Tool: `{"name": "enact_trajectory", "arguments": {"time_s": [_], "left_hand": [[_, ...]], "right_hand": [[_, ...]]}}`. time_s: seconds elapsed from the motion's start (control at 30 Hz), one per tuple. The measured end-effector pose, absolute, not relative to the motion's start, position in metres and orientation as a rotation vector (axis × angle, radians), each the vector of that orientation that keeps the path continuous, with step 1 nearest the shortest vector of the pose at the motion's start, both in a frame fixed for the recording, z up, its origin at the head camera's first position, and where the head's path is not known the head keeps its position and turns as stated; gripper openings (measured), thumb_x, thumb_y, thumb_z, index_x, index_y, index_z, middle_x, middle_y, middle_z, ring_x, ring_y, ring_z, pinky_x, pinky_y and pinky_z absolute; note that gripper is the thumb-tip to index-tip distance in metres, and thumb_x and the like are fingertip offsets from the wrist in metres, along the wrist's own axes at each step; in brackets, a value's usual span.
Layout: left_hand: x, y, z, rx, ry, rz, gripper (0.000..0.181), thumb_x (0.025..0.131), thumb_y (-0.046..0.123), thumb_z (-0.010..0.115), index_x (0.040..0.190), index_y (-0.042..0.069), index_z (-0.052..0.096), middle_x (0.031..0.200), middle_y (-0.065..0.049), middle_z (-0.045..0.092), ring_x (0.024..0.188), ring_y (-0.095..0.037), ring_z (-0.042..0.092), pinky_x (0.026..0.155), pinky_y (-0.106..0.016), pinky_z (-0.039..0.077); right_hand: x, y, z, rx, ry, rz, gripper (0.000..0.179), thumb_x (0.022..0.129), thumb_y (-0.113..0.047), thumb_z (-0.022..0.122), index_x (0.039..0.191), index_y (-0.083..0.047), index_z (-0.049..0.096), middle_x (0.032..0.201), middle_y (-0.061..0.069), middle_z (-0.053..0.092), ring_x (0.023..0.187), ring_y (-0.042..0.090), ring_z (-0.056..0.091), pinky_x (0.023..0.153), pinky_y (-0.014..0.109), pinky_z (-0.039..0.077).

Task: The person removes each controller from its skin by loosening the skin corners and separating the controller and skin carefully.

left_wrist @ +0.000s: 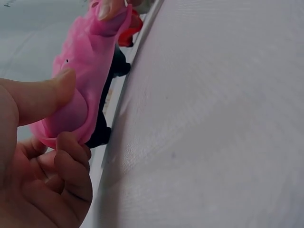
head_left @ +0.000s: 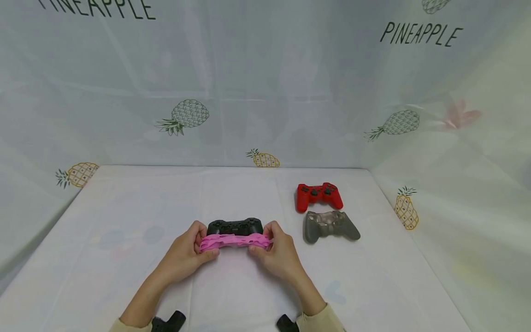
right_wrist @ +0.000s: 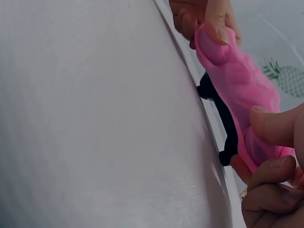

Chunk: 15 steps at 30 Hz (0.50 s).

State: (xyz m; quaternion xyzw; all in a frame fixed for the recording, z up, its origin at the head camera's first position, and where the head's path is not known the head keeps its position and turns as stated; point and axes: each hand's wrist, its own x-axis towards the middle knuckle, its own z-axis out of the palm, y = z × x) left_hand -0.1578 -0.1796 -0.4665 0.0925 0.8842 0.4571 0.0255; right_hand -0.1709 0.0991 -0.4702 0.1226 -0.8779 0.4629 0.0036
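Between both hands, a pink silicone controller cover (head_left: 236, 240) is stretched over the near side of a black game controller (head_left: 234, 226). The controller's buttons and sticks show past the cover's far edge, while its handles are hidden under the pink. My left hand (head_left: 188, 253) grips the left end, thumb pressing a rounded bulge of the cover (left_wrist: 83, 71) and fingers curled beneath. On the other end, my right hand (head_left: 279, 253) does likewise, its thumb on the cover (right_wrist: 242, 90) near the edge. Black stick tops (right_wrist: 225, 157) poke out on the side facing the table.
Right of the hands, a red game controller (head_left: 318, 195) lies on the white-covered table (head_left: 124, 276). A grey controller cover or covered controller (head_left: 330, 225) sits just in front of it. Pineapple-print sheeting (head_left: 290, 92) hangs behind the table's back edge.
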Motion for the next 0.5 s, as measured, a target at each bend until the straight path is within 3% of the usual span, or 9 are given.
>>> {"name": "enact_trajectory", "arguments": {"time_s": [0.17,0.4,0.5], "left_hand": [[-0.1574,-0.1792,-0.4684,0.313,2.780,1.368,0.050,0.089,0.028,0.089,0.108,0.015,0.045,0.079,0.000,0.045,0.068,-0.011,0.043,0.063,-0.026,0.037],[-0.1585,-0.1795,-0.4728,0.292,2.748,1.447,0.058,0.089,0.023,0.089,0.124,0.012,0.044,0.089,-0.004,0.049,0.071,-0.012,0.048,0.064,-0.027,0.041],[-0.1601,-0.1803,-0.4734,0.256,2.648,1.520,0.057,0.090,0.021,0.088,0.122,0.011,0.043,0.090,-0.006,0.050,0.069,-0.011,0.048,0.062,-0.027,0.042]], "right_hand": [[-0.1717,0.0969,-0.4708,0.358,-2.749,1.436,0.044,0.086,-0.017,0.090,0.102,-0.013,0.049,0.073,-0.005,0.044,0.061,0.005,0.042,0.054,0.023,0.035],[-0.1717,0.0949,-0.4719,0.317,-2.753,1.423,0.044,0.086,-0.019,0.090,0.101,-0.014,0.049,0.074,-0.005,0.046,0.064,0.007,0.043,0.056,0.023,0.036],[-0.1709,0.0949,-0.4715,0.301,-2.756,1.422,0.044,0.086,-0.019,0.090,0.100,-0.014,0.049,0.073,-0.005,0.045,0.064,0.008,0.043,0.056,0.024,0.035]]}}
